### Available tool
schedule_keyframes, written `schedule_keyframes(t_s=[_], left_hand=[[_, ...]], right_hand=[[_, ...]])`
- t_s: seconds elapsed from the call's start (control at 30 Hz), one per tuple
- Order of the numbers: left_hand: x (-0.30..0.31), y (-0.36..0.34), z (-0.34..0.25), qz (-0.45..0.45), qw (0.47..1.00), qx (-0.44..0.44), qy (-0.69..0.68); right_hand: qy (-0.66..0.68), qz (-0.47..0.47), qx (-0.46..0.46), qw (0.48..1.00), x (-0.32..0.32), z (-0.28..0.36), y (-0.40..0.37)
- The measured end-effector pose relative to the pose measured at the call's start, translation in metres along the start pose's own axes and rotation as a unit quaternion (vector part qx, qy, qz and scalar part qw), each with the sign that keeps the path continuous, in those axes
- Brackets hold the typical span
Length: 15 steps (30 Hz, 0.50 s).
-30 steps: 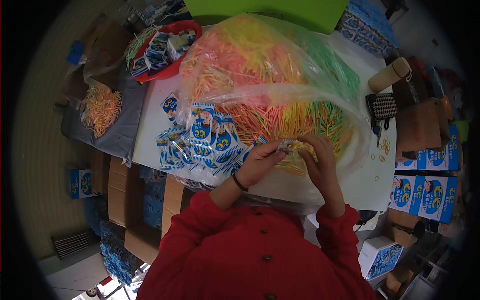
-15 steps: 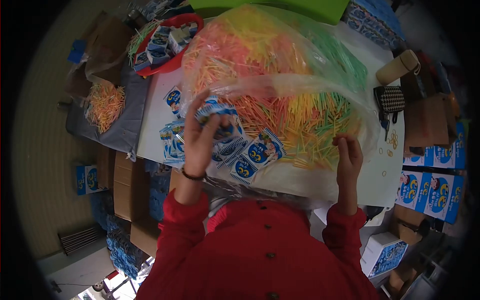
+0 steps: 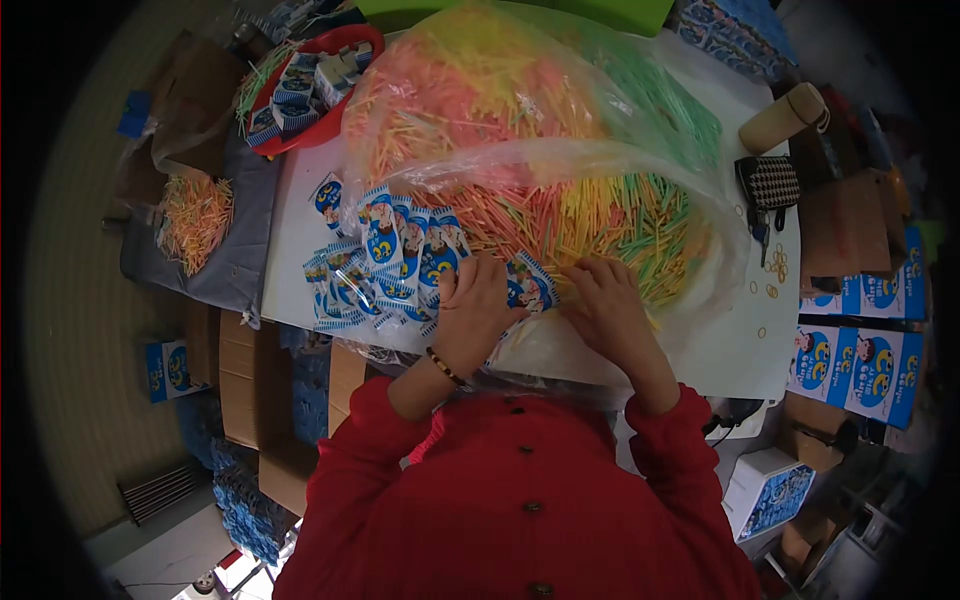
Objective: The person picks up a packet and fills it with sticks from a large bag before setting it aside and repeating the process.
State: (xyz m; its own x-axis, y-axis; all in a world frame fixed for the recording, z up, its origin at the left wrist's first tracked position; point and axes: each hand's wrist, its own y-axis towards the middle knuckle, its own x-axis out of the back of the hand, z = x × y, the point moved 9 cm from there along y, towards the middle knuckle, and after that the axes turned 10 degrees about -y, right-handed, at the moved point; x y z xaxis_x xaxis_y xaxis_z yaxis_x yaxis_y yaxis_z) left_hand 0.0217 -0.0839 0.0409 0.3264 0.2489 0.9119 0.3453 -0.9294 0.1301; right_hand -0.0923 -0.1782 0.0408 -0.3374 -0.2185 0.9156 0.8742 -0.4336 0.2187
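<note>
Blue-and-white printed packets [image 3: 383, 232] lie in an overlapping pile at the left front of the clear plastic bag [image 3: 560, 150]. Many thin pink, yellow and green sticks [image 3: 590, 215] fill the bag. My left hand [image 3: 474, 312] rests over the packets, its fingers bent and close together; what is beneath them is hidden. One packet [image 3: 530, 284] lies between my two hands. My right hand [image 3: 610, 312] is at that packet's right edge, beside the sticks, with its fingers bent down and their tips partly hidden.
A red basket [image 3: 325, 125] with small packs stands at the upper left, above a grey cloth [image 3: 240, 235] bearing more sticks. At the right are a tan cylinder [image 3: 782, 118], a checked pouch [image 3: 768, 183], keys and rubber bands [image 3: 776, 264]. Cardboard boxes [image 3: 250, 375] flank the table.
My left hand has come down and right from above the packets, and several packets now lie upright in a row. My right hand has moved left to the packet. The view has shifted slightly.
</note>
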Motion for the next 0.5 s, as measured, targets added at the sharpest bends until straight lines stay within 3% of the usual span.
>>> schedule_keyframes(t_s=[0.17,0.27,0.37,0.5], left_hand=[[-0.018,0.0,-0.001,-0.029,0.997,-0.042,-0.051],[-0.009,0.005,0.014,-0.054,0.993,-0.04,-0.101],[0.017,0.007,0.013,-0.094,0.982,-0.1,-0.13],[0.016,0.014,0.004,-0.114,0.988,-0.101,-0.011]], right_hand=[[0.014,-0.034,-0.016,0.999,0.012,-0.012,0.001],[0.045,-0.064,-0.053,0.996,0.015,-0.029,-0.006],[0.043,-0.093,-0.073,0.992,0.024,-0.037,-0.009],[0.053,-0.075,-0.093,0.991,0.031,-0.047,-0.01]])
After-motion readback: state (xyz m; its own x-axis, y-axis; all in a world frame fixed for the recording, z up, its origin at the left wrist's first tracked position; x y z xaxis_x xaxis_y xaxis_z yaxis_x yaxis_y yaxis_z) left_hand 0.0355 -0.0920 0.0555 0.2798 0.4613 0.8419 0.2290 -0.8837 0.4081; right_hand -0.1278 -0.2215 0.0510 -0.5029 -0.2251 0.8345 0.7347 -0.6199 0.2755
